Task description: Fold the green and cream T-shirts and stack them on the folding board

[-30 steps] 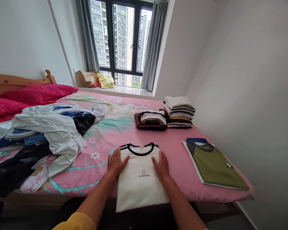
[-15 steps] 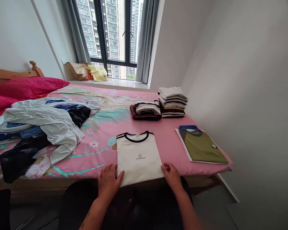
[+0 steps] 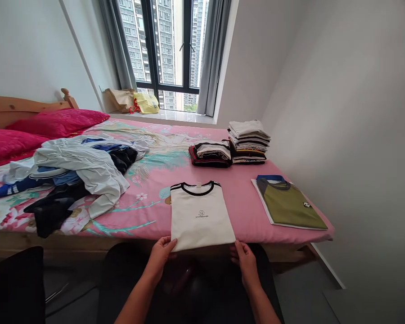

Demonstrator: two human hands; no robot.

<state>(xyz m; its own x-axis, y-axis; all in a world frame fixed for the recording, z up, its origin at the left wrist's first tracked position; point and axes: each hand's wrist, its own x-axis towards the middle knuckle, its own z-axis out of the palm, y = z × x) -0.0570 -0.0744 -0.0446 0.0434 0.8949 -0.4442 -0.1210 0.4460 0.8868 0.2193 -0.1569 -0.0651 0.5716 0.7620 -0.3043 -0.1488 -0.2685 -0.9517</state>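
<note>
A cream T-shirt (image 3: 202, 225) with a black collar and a small chest print lies folded in a neat rectangle at the bed's front edge, collar away from me. My left hand (image 3: 162, 254) pinches its near left corner, thumb on top and fingers beneath. At the near right corner, my right hand (image 3: 245, 258) grips the hem in the same way. The shirt's near edge reaches slightly past the mattress edge. To the right lies an olive T-shirt (image 3: 292, 207) with a panda patch, folded on top of other folded garments.
A loose heap of clothes (image 3: 84, 166) covers the bed's left side, by red pillows (image 3: 57, 123). Folded stacks, a lower one (image 3: 211, 155) and a taller one (image 3: 249, 141), stand at the back right. Bags (image 3: 145, 103) sit on the windowsill.
Both hands have closed on the T-shirt's near corners; the left was lying flat beside its left edge before. My view has swung slightly left, so the scene sits further right.
</note>
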